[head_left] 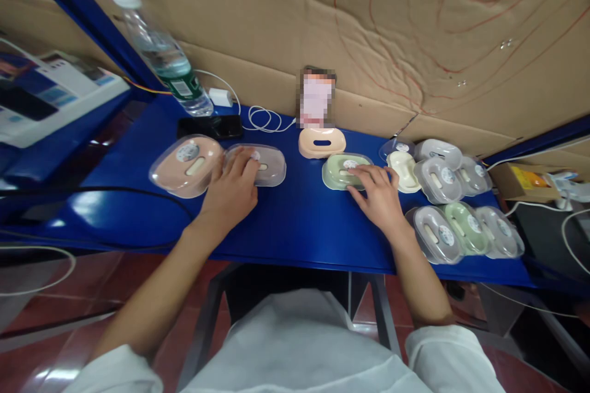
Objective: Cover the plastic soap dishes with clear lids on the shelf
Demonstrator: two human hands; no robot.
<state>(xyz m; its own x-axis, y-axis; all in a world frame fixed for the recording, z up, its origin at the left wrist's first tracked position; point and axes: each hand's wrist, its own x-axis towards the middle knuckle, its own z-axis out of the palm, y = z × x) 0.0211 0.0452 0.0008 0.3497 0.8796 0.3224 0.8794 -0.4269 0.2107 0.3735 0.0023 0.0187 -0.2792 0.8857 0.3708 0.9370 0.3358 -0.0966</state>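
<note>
My left hand point(233, 181) lies on the right-centre of the desk, fingers stretched over the left part of a greyish-mauve oval plastic box point(274, 166) under a clear cover. Close to its left side sits a pink box point(177, 169) of the same shape, with a round sticker and a pale bar in its top. My right hand point(380, 193) has its fingers spread at the right end of a light green box point(334, 175), fingertips on top and thumb by the near edge. Behind stands a peach oval piece point(311, 145) with a slot, without a clear cover.
Several grey and green covered boxes point(437, 233) stand at the right, beside a cream shallow tray point(405, 173). Along the back are a water bottle point(173, 67), a dark phone point(212, 127), a white cable point(265, 120) and a propped, blurred-out screen point(316, 98). Cardboard point(258, 24) walls the desk.
</note>
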